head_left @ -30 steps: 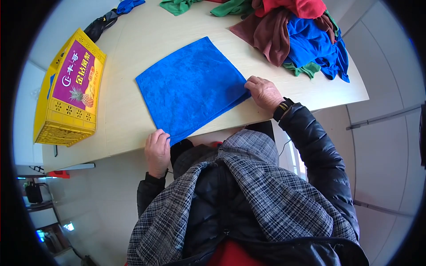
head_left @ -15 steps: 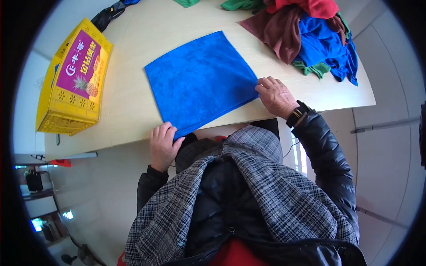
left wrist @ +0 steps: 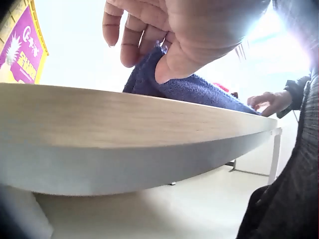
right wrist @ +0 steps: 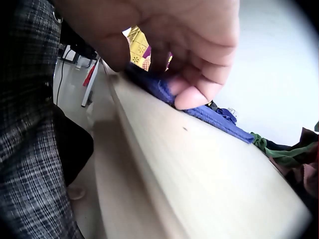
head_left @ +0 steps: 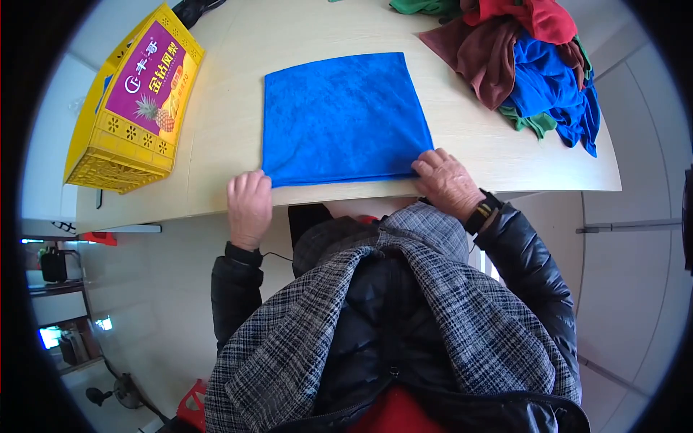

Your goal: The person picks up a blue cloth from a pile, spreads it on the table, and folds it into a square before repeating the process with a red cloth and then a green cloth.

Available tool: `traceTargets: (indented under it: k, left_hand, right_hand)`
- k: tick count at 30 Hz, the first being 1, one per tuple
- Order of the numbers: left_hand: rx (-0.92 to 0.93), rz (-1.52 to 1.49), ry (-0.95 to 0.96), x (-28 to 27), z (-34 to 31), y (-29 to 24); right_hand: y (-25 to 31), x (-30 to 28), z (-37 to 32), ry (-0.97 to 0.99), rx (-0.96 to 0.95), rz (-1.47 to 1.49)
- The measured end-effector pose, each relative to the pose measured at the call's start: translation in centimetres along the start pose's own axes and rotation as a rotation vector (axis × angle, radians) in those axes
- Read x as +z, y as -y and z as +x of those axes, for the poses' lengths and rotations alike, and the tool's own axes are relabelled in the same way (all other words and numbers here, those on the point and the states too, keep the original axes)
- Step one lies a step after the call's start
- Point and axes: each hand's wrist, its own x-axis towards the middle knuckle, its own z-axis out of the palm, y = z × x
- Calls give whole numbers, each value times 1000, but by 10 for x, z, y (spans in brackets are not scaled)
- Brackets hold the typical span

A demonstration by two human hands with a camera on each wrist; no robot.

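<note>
A blue cloth point(head_left: 343, 119), folded with its layered edge towards the person, lies flat on the table near the front edge. At its near left corner is the left hand point(head_left: 250, 206). The left wrist view shows that corner of the cloth point(left wrist: 164, 79) raised between thumb and curled fingers. My right hand point(head_left: 449, 182) pinches the near right corner. In the right wrist view, thumb and fingertips close on the cloth's edge point(right wrist: 154, 87) just above the tabletop.
On the left of the table point(head_left: 224, 144) stands a yellow crate point(head_left: 130, 162) with a purple pineapple label. A heap of red, brown, blue and green cloths point(head_left: 498, 54) lies at the back right. The table's front edge runs just below the hands.
The blue cloth has turned so its near edge lies roughly along the table's front edge. Its left corner and the left hand have moved up, away from the person; both hands stay at their corners.
</note>
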Motion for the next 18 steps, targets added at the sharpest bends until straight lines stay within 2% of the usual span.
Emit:
traceTargets:
  k: [4, 7, 8, 11, 16, 18]
  left_hand:
    - [7, -24, 96, -11, 5, 11]
    - [-88, -283, 306, -27, 4, 16]
    - [-84, -284, 306, -30, 9, 17]
    - [-89, -351, 192, -29, 41, 16]
    - [37, -360, 148, 3, 72, 8]
    - [21, -305, 275, 6, 61, 18]
  right_hand:
    - [16, -6, 8, 110, -2, 61]
    - [5, -13, 20, 270, 117, 383]
    - [4, -11, 27, 268, 122, 382]
    - [9, 8, 58, -94, -54, 114]
    - [9, 31, 60, -99, -84, -134]
    - [-4, 19, 36, 13, -81, -79]
